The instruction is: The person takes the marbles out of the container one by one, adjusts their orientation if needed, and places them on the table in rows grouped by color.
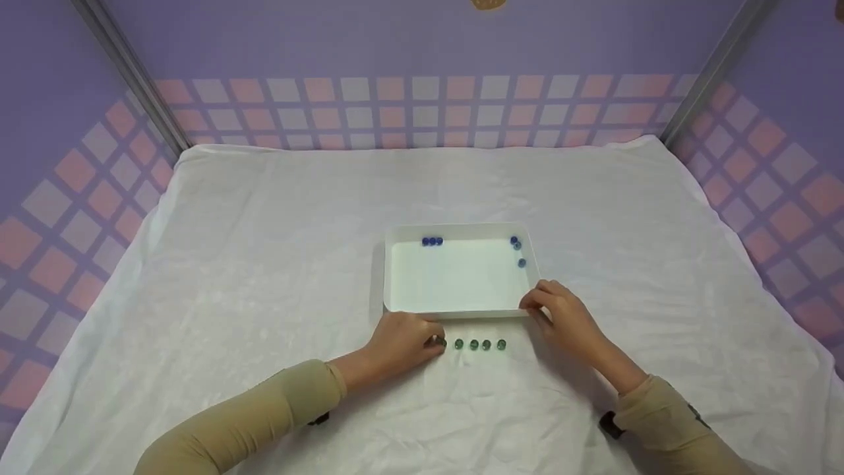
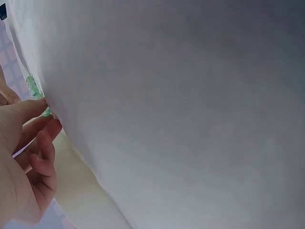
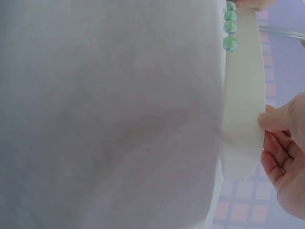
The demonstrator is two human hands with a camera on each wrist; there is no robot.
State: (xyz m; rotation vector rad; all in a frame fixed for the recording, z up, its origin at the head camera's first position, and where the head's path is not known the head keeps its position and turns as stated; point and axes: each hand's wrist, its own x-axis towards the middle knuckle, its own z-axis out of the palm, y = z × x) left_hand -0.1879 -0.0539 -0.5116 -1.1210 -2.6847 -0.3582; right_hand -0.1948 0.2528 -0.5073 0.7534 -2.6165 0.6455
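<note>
A shallow white tray (image 1: 455,315) lies on the cloth and has blue marbles inside. Three of these blue marbles (image 1: 432,241) touch in a line along the back wall, while three others (image 1: 517,245) lie near the right wall. Before the tray's front wall stretches a row of green marbles (image 1: 474,344). At its left end my left hand (image 1: 403,342) pinches a green marble (image 2: 46,112) between thumb and fingers, mostly covered by them. My right hand (image 1: 562,315) grips the tray's rim near the front right corner, thumb on the outer side.
A white cloth (image 1: 277,251) with soft wrinkles covers the table. Purple walls (image 1: 422,39) with a pink and white check band enclose the back and both sides, with grey metal posts (image 1: 135,76) at the corners.
</note>
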